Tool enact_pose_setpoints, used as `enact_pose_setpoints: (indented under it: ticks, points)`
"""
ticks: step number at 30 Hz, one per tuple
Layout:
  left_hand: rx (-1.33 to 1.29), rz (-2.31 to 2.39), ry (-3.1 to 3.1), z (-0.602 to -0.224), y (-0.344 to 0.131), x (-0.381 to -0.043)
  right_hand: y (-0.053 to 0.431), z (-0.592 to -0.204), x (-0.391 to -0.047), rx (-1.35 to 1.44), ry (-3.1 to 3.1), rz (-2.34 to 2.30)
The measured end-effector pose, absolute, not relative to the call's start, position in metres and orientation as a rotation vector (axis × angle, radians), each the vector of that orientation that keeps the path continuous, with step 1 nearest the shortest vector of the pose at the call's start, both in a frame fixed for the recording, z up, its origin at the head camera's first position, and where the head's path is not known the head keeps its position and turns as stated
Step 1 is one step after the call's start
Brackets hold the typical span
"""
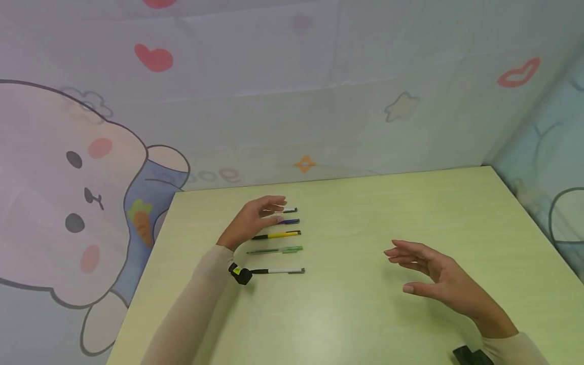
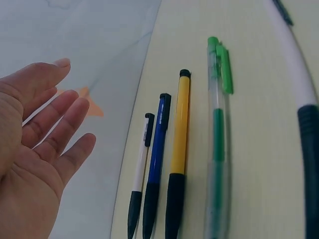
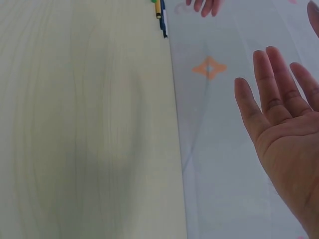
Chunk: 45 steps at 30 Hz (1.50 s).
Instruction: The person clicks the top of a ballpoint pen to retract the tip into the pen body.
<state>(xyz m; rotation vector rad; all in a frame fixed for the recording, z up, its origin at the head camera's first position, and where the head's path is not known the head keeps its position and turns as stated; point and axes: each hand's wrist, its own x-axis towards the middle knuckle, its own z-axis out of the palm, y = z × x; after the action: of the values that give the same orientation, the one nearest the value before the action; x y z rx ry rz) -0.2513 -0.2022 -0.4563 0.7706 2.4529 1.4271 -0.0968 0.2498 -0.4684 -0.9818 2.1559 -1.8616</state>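
Several pens lie in a column on the table, roughly parallel. From far to near they are a white pen point(image 1: 290, 210) with a dark grip, a blue pen point(image 1: 291, 221), a yellow pen point(image 1: 281, 234) with a black grip, a clear-and-green pen point(image 1: 278, 250) and another white pen point(image 1: 284, 271) with a black grip. My left hand point(image 1: 256, 217) hovers over the far end of the column, fingers loosely bent and holding nothing; it hides part of the two farthest pens. To the right, my right hand point(image 1: 438, 279) hangs over the table, palm inward, fingers spread and holding nothing.
The pale yellow-green table point(image 1: 356, 218) ends at the back against a printed cloth point(image 1: 274, 121) with hearts, stars and a large cartoon animal point(image 1: 105, 203). Another printed cloth point(image 1: 563, 152) hangs along the right side. Small black cameras point(image 1: 242, 275) are strapped at the wrists.
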Motion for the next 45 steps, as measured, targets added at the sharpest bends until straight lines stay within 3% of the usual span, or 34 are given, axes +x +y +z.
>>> enact_pose_setpoints:
  ticks: [23,45]
  points:
    - [0.735,1.316,2.363,-0.482,-0.226,-0.303,0.252,-0.468,-0.093,-1.005,2.141,-1.889]
    - [0.758,1.219,2.383,-0.499,-0.220,-0.318,0.256,-0.470,-0.089,-1.077,2.099,-1.926]
